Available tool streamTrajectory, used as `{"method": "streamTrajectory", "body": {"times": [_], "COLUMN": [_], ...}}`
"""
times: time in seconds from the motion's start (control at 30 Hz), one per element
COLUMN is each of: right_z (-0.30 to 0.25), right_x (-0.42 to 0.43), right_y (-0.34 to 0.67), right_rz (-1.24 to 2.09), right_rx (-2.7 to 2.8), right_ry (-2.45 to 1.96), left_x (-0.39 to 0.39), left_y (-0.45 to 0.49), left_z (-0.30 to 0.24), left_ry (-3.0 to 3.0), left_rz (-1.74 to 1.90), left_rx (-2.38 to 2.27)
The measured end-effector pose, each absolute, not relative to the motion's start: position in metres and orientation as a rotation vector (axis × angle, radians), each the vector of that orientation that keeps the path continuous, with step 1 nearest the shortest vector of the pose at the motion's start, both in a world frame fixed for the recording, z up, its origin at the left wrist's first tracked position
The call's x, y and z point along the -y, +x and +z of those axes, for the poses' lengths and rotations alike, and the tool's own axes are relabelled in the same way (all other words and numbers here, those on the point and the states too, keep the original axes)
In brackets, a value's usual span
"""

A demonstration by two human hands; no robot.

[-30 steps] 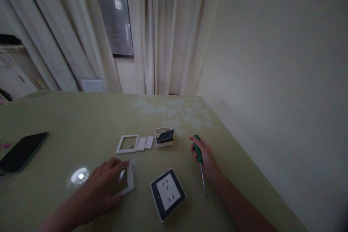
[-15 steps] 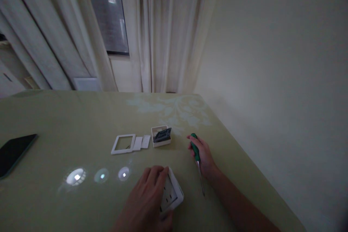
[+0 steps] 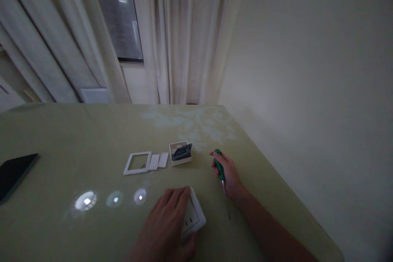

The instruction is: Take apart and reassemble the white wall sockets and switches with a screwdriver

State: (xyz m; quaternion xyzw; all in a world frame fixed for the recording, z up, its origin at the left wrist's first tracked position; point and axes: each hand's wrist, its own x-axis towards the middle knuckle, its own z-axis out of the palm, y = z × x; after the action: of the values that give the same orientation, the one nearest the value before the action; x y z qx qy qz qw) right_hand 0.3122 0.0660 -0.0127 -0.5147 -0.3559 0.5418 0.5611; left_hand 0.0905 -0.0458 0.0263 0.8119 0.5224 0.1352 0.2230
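Note:
My left hand (image 3: pixel 167 221) is closed around a white wall socket (image 3: pixel 193 215) near the front of the table, its fingers over the far-left edge and the thumb below. Slots show on the socket's face; its left part is hidden under the hand. To the right, my right hand (image 3: pixel 229 172) grips the green handle of a screwdriver (image 3: pixel 219 168), whose metal shaft points down toward me, apart from the socket. Beyond both hands, a white box (image 3: pixel 181 162) holds a dark piece (image 3: pixel 182 152) tilted against its rim.
Left of the box lie a white square frame (image 3: pixel 126 167) and two small white plates (image 3: pixel 154 161), with a small dark item inside the frame. A dark phone or tablet (image 3: pixel 16 172) rests at the table's left. A wall (image 3: pixel 307 90) borders the table on the right.
The socket's face has tilted slightly and sits flatter in my left hand. The right hand keeps its hold on the screwdriver. The whole view has shifted a little.

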Motion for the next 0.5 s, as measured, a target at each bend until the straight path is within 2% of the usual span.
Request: {"method": "streamTrajectory", "body": {"times": [0.3,0.5], "right_z": [-0.012,-0.003], "right_x": [-0.068,-0.091], "right_y": [0.315,0.355], "right_rz": [1.296,1.225], "right_rx": [0.778,0.611], "right_ry": [-1.209,-1.150], "left_x": [0.049,0.013], "left_y": [0.086,0.128], "left_z": [-0.003,0.000], "left_ry": [2.230,2.189], "left_rz": [0.456,0.507], "left_rx": [-1.537,-1.424]}}
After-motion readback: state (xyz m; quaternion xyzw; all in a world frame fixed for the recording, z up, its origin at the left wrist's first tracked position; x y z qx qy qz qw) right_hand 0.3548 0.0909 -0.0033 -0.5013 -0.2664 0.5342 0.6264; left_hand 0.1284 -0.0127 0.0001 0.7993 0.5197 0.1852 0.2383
